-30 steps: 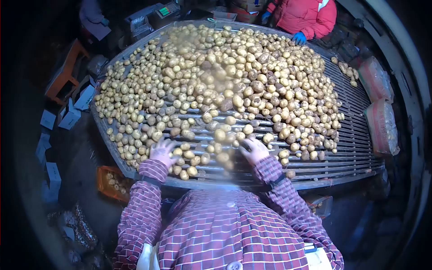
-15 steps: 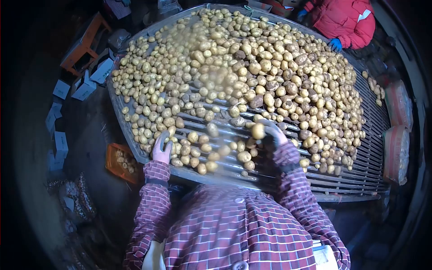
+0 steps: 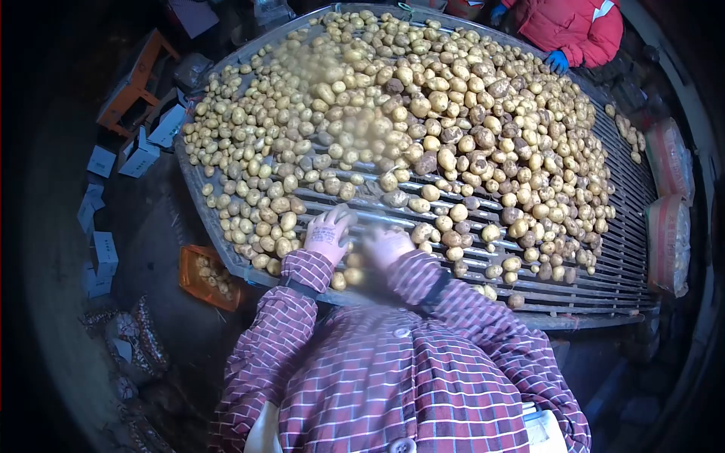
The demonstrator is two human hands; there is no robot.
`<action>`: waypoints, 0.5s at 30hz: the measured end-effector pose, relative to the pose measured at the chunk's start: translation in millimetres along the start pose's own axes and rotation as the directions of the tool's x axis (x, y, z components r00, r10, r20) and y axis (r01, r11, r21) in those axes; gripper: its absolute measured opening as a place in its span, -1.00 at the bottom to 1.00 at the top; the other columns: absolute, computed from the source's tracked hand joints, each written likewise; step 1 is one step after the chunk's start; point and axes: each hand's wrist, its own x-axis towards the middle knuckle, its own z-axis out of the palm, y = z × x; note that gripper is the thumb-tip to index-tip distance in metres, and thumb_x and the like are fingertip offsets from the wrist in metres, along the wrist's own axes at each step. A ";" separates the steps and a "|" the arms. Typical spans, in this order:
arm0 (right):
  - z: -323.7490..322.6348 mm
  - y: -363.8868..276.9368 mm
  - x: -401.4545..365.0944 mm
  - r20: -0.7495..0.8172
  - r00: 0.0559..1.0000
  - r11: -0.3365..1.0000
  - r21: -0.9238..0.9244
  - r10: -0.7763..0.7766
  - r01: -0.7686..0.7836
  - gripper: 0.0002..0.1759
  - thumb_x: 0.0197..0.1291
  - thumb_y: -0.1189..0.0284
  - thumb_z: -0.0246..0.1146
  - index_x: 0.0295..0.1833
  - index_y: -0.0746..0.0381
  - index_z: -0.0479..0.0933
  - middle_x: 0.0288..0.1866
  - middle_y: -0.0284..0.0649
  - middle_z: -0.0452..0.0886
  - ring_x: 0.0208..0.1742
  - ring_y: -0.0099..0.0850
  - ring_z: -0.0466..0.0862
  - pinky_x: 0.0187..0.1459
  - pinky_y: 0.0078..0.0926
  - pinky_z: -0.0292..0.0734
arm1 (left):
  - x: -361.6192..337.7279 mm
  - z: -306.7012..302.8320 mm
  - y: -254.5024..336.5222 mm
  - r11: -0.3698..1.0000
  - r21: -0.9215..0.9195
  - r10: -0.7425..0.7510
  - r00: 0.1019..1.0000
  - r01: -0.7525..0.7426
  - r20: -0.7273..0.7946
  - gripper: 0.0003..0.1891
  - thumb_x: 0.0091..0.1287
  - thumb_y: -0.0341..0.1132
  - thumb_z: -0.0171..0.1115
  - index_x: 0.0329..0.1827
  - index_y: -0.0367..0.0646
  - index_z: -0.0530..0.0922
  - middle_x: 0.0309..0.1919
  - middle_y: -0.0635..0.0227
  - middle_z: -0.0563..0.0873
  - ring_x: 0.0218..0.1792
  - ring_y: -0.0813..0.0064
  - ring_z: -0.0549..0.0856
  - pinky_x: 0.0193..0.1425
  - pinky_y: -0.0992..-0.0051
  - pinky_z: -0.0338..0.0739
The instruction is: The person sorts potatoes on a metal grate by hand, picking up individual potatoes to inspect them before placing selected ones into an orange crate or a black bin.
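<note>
Many potatoes (image 3: pixel 483 140), some pale and some dark with soil, lie over a slatted metal sorting table (image 3: pixel 604 283). My left hand (image 3: pixel 330 232), in a glove, lies palm down at the near edge with its fingers stretched forward, beside potatoes on its left. Close to its right, my gloved right hand (image 3: pixel 389 245) is over the slats. Motion smears its fingers, so whether it holds a potato is hidden. A few potatoes (image 3: pixel 346 278) sit between my wrists at the near rim.
Across the table, a person in a red jacket (image 3: pixel 566 30) rests a blue-gloved hand (image 3: pixel 557 62) at the rim. An orange crate (image 3: pixel 208 278) with potatoes stands at the lower left. White cartons (image 3: pixel 140 155) are on the left, filled sacks (image 3: pixel 668 241) on the right.
My left hand has moved right along the near edge. My right hand has moved left and nearer to me, and the potato at its fingers no longer shows. Potatoes near my hands have shifted.
</note>
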 end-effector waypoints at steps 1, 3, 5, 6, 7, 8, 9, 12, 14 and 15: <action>0.4 -15.5 6.8 0.135 0.989 0.998 -0.028 0.058 -0.055 -0.58 0.22 0.23 0.15 0.11 0.23 0.53 0.25 -0.05 0.42 0.11 -0.12 0.60 0.15 -0.12 0.50 | 4.0 -2.4 -0.8 0.999 -0.010 -0.051 0.999 0.051 0.002 -0.33 0.07 -0.19 0.39 0.32 0.06 0.41 0.28 0.24 0.41 0.24 0.16 0.46 0.33 0.17 0.32; -10.7 -24.2 4.1 0.160 0.985 0.996 -0.073 0.059 -0.048 -0.54 0.22 0.17 0.17 0.13 0.24 0.52 0.19 -0.01 0.48 0.12 -0.12 0.60 0.16 -0.17 0.50 | 15.0 -6.3 -0.2 0.988 -0.036 -0.152 0.988 0.152 0.004 -0.32 0.04 -0.15 0.42 0.31 0.08 0.42 0.17 0.23 0.45 0.19 0.17 0.49 0.28 0.15 0.35; -11.1 -12.6 -3.2 0.146 0.989 0.991 0.136 -0.003 -0.017 -0.55 0.22 0.18 0.19 0.15 0.19 0.50 0.07 -0.06 0.55 0.10 -0.19 0.61 0.09 -0.15 0.50 | 20.3 -5.7 0.3 0.971 -0.033 -0.235 0.972 0.235 0.024 -0.33 0.03 -0.13 0.43 0.27 0.10 0.44 0.10 0.23 0.47 0.16 0.17 0.52 0.23 0.13 0.38; -12.2 -1.6 -6.2 0.130 0.991 0.972 0.235 -0.031 0.000 -0.55 0.22 0.18 0.19 0.16 0.16 0.49 0.01 -0.08 0.58 0.09 -0.22 0.61 0.05 -0.15 0.49 | 26.5 -4.5 -0.4 0.964 -0.015 -0.264 0.964 0.265 0.033 -0.35 0.03 -0.13 0.43 0.25 0.10 0.45 0.09 0.23 0.48 0.15 0.17 0.52 0.22 0.13 0.39; -9.0 7.8 -11.4 0.056 0.998 0.859 0.509 0.041 -0.064 -0.44 0.16 0.12 0.26 0.21 0.20 0.47 0.07 -0.01 0.58 0.12 -0.16 0.60 0.10 -0.23 0.50 | 33.5 -1.6 -0.7 0.956 0.002 -0.293 0.955 0.293 0.039 -0.38 0.02 -0.13 0.44 0.22 0.10 0.47 0.08 0.24 0.48 0.14 0.17 0.53 0.20 0.12 0.40; -5.3 19.8 -21.5 0.065 0.996 0.727 0.681 0.056 -0.086 -0.40 0.16 0.11 0.26 0.24 0.22 0.45 0.08 0.00 0.58 0.13 -0.17 0.60 0.11 -0.28 0.50 | 36.3 4.8 -7.1 0.956 -0.085 -0.279 0.960 0.281 0.033 -0.42 0.01 -0.17 0.45 0.16 0.11 0.50 0.09 0.22 0.49 0.15 0.16 0.53 0.19 0.13 0.42; -17.1 27.4 -34.8 0.076 0.995 0.561 0.821 0.066 -0.100 -0.36 0.16 0.10 0.27 0.27 0.24 0.42 0.10 0.00 0.59 0.14 -0.18 0.59 0.12 -0.34 0.50 | 35.2 4.4 -8.5 0.953 -0.165 -0.257 0.966 0.255 0.010 -0.42 0.00 -0.22 0.45 0.15 0.04 0.50 0.08 0.19 0.52 0.14 0.13 0.55 0.19 0.15 0.44; -49.0 45.7 -71.7 0.253 0.967 -0.374 0.899 0.020 -0.227 -0.36 0.27 0.06 0.18 0.33 0.24 0.34 0.30 -0.03 0.46 0.22 -0.21 0.54 0.08 -0.29 0.56 | 25.0 4.0 11.7 0.789 -0.596 -0.277 0.952 0.148 -0.130 -0.47 0.10 -0.37 0.39 0.17 -0.17 0.46 0.08 0.17 0.59 0.10 0.24 0.59 0.23 0.28 0.47; -50.6 55.3 -88.8 0.108 0.994 -0.718 0.692 0.004 -0.072 -0.33 0.34 0.01 0.08 0.39 0.21 0.26 0.39 0.00 0.36 0.31 -0.15 0.46 0.10 -0.18 0.56 | 11.6 -46.3 74.3 0.310 -0.941 -0.207 0.976 0.137 0.074 -0.56 0.26 -0.47 0.26 0.23 -0.18 0.44 0.13 0.26 0.57 0.20 0.47 0.50 0.36 0.41 0.35; -29.9 65.7 -86.1 -0.036 0.999 -0.841 0.539 0.037 0.050 -0.31 0.37 -0.04 0.03 0.43 0.19 0.21 0.42 0.01 0.32 0.36 -0.12 0.41 0.11 -0.11 0.55 | 12.8 -32.1 82.4 0.230 -0.969 -0.041 0.995 0.093 0.086 -0.51 0.29 -0.45 0.26 0.29 -0.18 0.41 0.18 0.24 0.55 0.24 0.43 0.48 0.39 0.43 0.31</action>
